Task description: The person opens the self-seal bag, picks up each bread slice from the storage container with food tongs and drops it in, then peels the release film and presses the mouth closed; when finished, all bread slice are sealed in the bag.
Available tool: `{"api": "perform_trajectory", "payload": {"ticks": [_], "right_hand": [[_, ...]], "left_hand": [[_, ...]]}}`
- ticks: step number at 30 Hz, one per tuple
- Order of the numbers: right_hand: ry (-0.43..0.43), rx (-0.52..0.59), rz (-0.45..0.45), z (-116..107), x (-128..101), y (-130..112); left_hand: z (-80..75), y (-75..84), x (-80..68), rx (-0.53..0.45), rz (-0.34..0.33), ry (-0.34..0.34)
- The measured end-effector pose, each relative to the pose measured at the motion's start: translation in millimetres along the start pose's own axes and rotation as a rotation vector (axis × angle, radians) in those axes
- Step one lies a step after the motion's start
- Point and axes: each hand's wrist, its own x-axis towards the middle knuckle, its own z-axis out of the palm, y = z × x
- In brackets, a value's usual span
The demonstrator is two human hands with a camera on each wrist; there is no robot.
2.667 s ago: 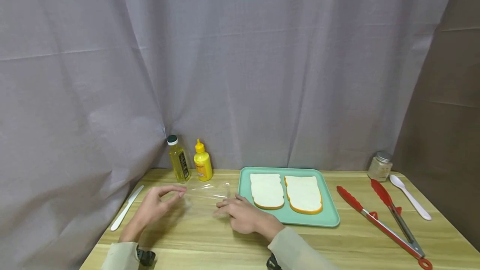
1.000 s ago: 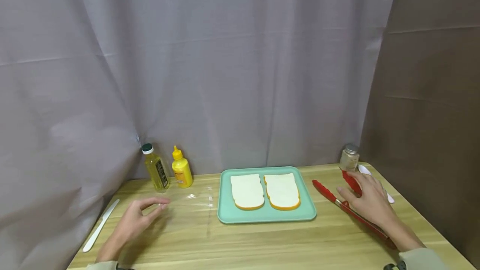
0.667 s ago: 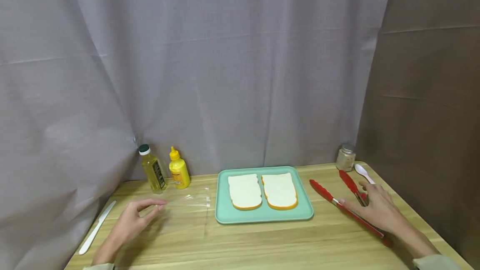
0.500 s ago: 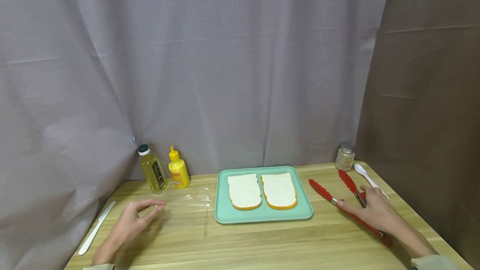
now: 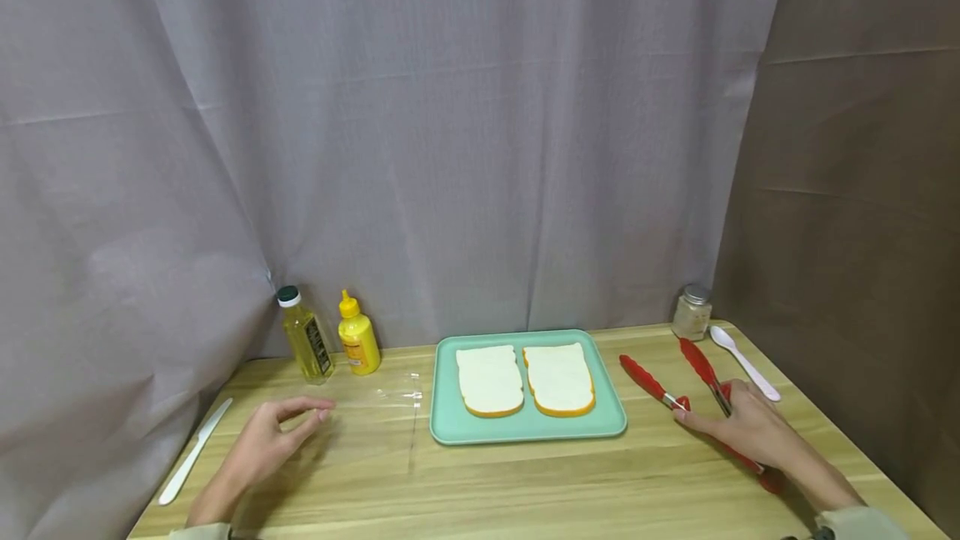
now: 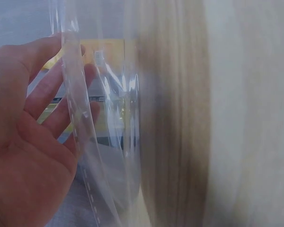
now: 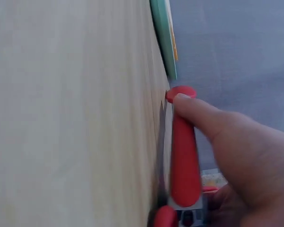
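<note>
At the left, my left hand (image 5: 272, 447) pinches the edge of a clear plastic bag (image 5: 401, 397) between thumb and fingertips. The left wrist view has the bag's film (image 6: 116, 94) running down past the fingers, wrinkled and shiny. On the right, my right hand (image 5: 753, 432) grips red-and-metal kitchen tongs (image 5: 641, 375). Its thumb presses the red handle (image 7: 184, 156) of one arm, and its fingers are at the other arm. Both arms are spread, with the tips pointing toward the back of the table. The palm side covers part of the tongs' handles.
A green tray (image 5: 528, 436) with two bread slices (image 5: 491, 382) sits between the hands. Behind the bag stand an oil bottle (image 5: 306, 340) and a yellow squeeze bottle (image 5: 358, 340). A white knife (image 5: 197, 450) lies far left; a spoon (image 5: 746, 363) and a jar (image 5: 692, 313) are back right.
My right hand has left the bag and moved right, over to the tongs, where it now grips them. The left hand has stayed at the bag. The head view has turned right.
</note>
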Motion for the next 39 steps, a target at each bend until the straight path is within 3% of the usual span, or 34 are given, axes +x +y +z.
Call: {"api": "perform_trajectory", "payload": {"ticks": [7, 16, 27, 39], "right_hand": [[-0.015, 0.104, 0.059, -3.9, -3.6, -7.0], [-0.022, 0.097, 0.041, -0.7, -9.5, -28.7], [-0.036, -0.027, -0.004, 18.5, -23.1, -82.9], [-0.016, -0.135, -0.035, 43.5, -32.1, -126.1]], "left_hand": [[1.8, 0.7, -1.6, -0.031, -0.025, -0.014], [2.3, 1.3, -0.9, -0.030, -0.032, -0.020], [1.7, 1.4, 1.0, -0.030, -0.023, -0.019], [2.4, 0.9, -0.1, -0.047, -0.022, -0.030]]}}
